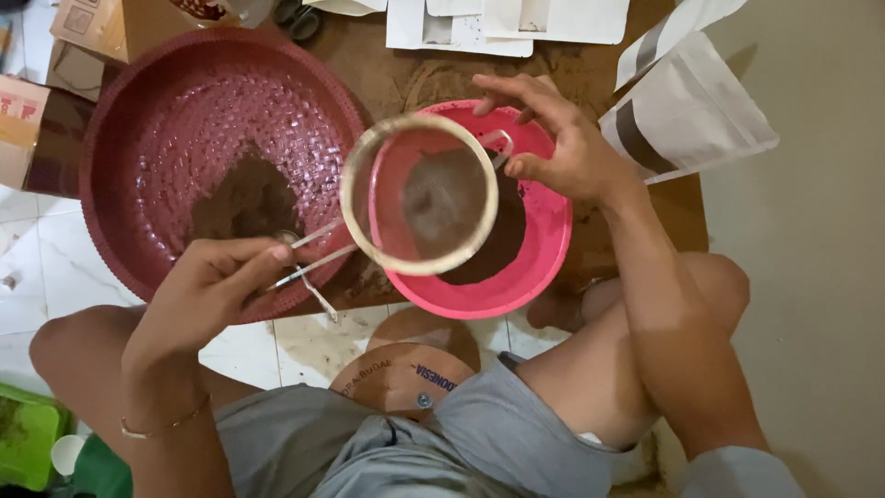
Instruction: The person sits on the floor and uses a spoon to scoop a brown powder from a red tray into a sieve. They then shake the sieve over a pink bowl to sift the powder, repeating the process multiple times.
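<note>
- We hold a round sieve [419, 194] by its thin wire handle in our left hand [207, 290], the fingers pinched together on the wires.
- The sieve hangs above the pink bowl [539, 254], tipped a little and blurred, with its pale rim overlapping the bowl's left side.
- A patch of brown powder [442, 198] lies in the mesh.
- Our right hand [562, 138] is over the bowl's far rim, just beside the sieve's right edge; the fingers are spread and curved, and we cannot tell whether the fingertips touch the sieve's rim.
- More dark powder sits inside the pink bowl under the sieve.
- To the left of the bowl is a wide dark-red woven tray [129, 138] with a heap of brown powder [244, 198] near its middle; our left hand hovers over its near rim.
- Bowl and tray rest on a brown, dusty sheet of cardboard [387, 65] on the tiled floor.
- White pouches with a grey stripe [687, 115] lie to the right of the bowl, and white papers [498, 23] lie at the far edge.
- A thin bracelet [166, 426] circles our left wrist.
- A round brown lid [410, 364] lies on the floor between our knees, just near of the bowl.
</note>
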